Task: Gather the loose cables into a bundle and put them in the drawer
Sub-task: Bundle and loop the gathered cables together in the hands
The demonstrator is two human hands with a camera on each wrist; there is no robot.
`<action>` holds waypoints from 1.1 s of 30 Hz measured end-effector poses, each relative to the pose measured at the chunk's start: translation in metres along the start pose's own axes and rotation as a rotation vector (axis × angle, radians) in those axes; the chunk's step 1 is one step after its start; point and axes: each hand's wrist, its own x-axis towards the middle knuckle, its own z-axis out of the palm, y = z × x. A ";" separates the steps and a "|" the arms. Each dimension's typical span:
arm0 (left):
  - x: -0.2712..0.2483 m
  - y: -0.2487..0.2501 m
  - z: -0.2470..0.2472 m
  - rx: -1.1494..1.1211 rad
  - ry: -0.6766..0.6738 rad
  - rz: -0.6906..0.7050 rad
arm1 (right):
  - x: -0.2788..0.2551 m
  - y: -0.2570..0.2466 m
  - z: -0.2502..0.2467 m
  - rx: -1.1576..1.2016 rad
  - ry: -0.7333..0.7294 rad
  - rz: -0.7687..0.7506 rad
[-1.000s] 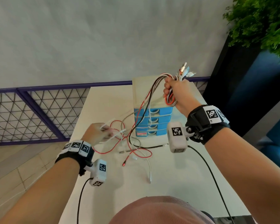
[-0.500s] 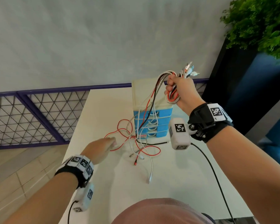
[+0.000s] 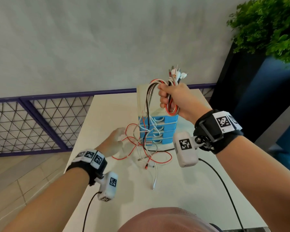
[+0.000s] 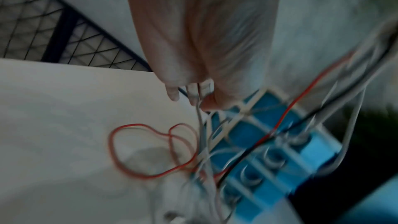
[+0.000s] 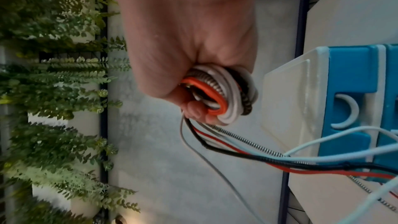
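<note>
The right hand [image 3: 174,99] was raised, forearm angled up from the lower right, fingers [image 5: 194,110] curled into a fist around coiled cables [image 5: 217,94]. The left hand [image 3: 113,142] was held lower, arm extended forward, palm down; motion blur obscured it in the head view. In the left wrist view, its fingertips [image 4: 192,95] pointed downward and pinched a white cable [image 4: 200,125]. Both wrists carried black straps.
</note>
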 end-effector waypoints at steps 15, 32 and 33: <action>-0.015 0.155 -0.041 -0.663 -0.205 0.143 | -0.023 0.005 0.012 -0.264 -0.421 0.102; -0.025 0.139 -0.031 -0.672 -0.381 0.098 | -0.020 0.010 -0.007 -0.421 -0.367 0.173; -0.025 0.137 -0.032 -0.695 -0.398 0.098 | -0.020 0.011 -0.009 -0.384 -0.371 0.175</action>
